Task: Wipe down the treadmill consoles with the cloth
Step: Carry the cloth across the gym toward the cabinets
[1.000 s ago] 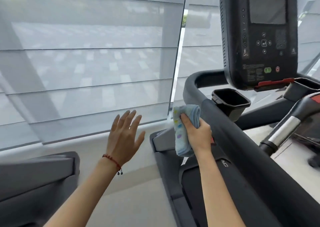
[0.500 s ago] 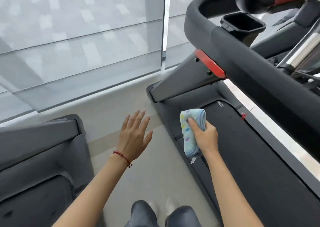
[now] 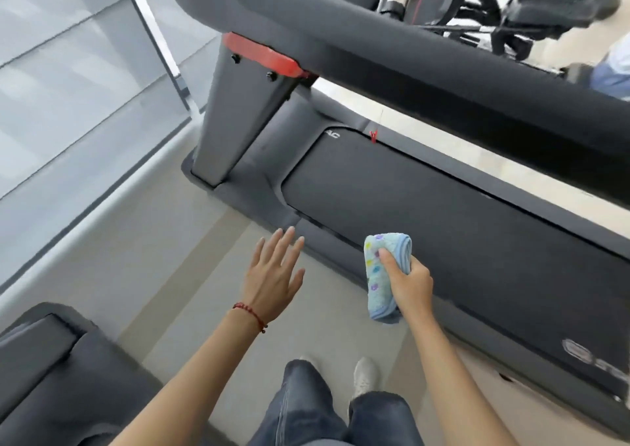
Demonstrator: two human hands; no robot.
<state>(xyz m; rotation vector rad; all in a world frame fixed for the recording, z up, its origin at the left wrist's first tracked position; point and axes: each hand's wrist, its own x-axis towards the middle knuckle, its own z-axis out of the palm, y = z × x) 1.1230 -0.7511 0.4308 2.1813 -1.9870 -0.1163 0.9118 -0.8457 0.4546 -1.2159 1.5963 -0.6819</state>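
My right hand (image 3: 407,283) grips a folded light-blue cloth (image 3: 376,277) with coloured dots, held in the air above the near side rail of the treadmill. My left hand (image 3: 274,277) hovers beside it over the floor, fingers straight and spread, holding nothing; a red string bracelet circles its wrist. The treadmill's dark belt (image 3: 443,214) runs to the right, and its thick black handrail (image 3: 426,57) crosses the top. The console is out of view.
A grey upright post (image 3: 245,118) with a red trim piece (image 3: 262,53) rises from the treadmill's front. A second treadmill's deck (image 3: 58,370) sits at lower left. A glass wall with blinds (image 3: 68,87) fills the left. My jeans and shoes (image 3: 364,375) stand on the beige floor between the machines.
The view has tipped down and turned; the console has left the frame and the belt and floor now fill it. My right hand with the cloth has dropped from the handrail to deck level.
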